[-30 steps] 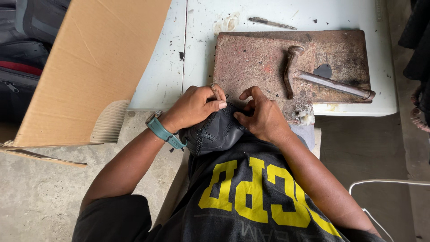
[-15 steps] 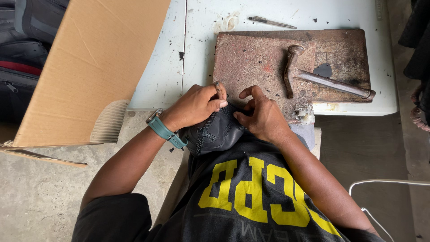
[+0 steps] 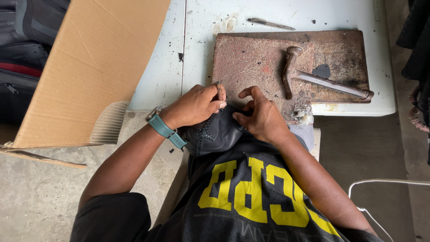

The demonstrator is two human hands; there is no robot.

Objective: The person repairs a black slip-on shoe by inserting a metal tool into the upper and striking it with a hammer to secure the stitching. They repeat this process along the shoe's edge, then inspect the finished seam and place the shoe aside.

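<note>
Presently catalogued, seen from the head camera:

Item one: black leather piece (image 3: 215,134), rounded, with a zigzag stitched seam, held against the person's chest at the near edge of the white table (image 3: 165,67).

Item two: left hand (image 3: 195,106), closed over the upper edge of the leather, thumb and forefinger pinched together on it. A teal wristwatch (image 3: 165,130) sits on that wrist.

Item three: right hand (image 3: 262,117), fingers curled, thumb pressed onto the same upper edge; forefinger raised and bent. Whether it pinches a needle or thread cannot be told.

Item four: rusty metal slab (image 3: 255,58) on the table, just beyond the hands, bearing an old hammer (image 3: 322,80), untouched.

Item five: thin metal tool (image 3: 271,23), lying farther back on the table, well apart from the hands.

Item six: cardboard box (image 3: 89,67), to the left, beside the table.

Step in hand, as judged: fine fingertip work at the seam or edge of the leather, both hands engaged. A next move would call for a steady left-hand grip while the right works the edge.
</note>
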